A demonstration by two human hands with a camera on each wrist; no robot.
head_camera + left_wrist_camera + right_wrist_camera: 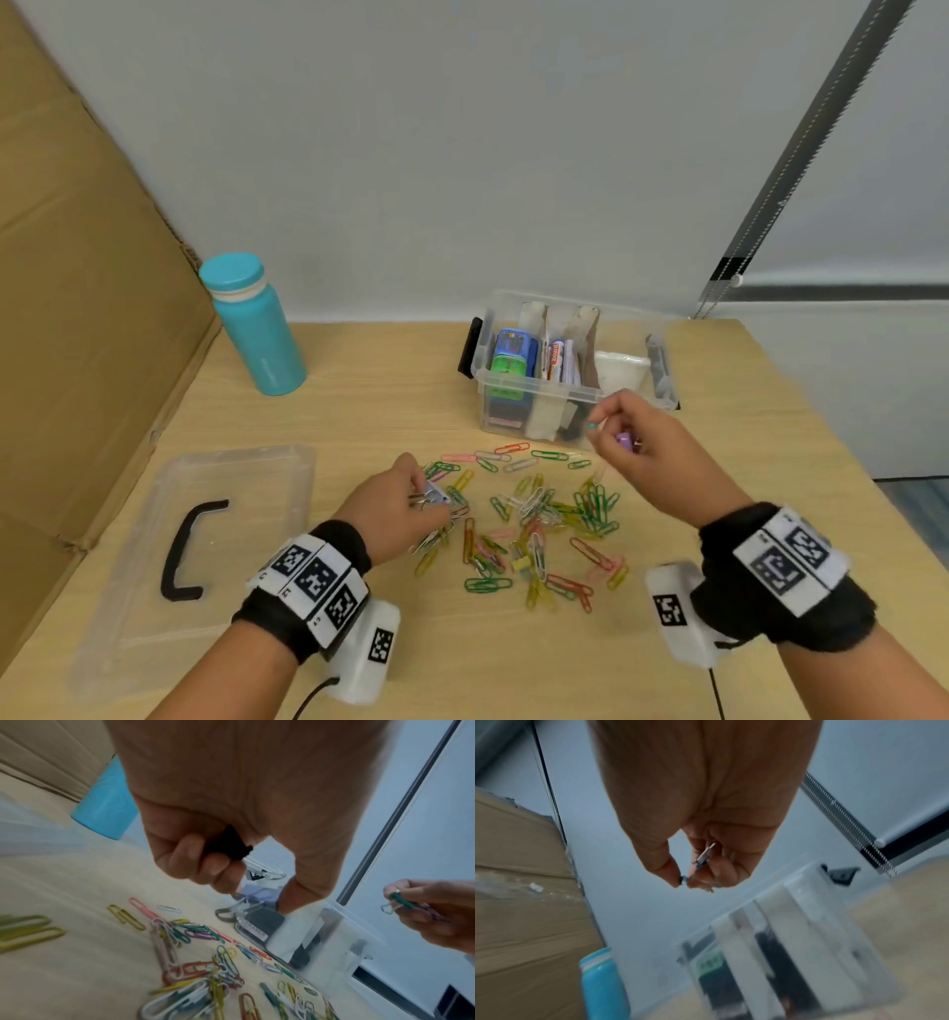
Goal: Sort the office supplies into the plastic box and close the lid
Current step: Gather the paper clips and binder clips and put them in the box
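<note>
Several coloured paper clips lie scattered on the wooden table in front of the clear plastic box, which holds stamps, packets and paper. My left hand is low over the left side of the pile, its curled fingers holding binder clips, one of them black. My right hand hovers by the box's front right corner, pinching a small green binder clip with a purple one tucked in the palm. The clear lid with its black handle lies at the left.
A teal bottle stands at the back left of the table. A large cardboard sheet leans along the left side. The table's right edge runs close behind the box. Bare tabletop lies near me, in front of the clips.
</note>
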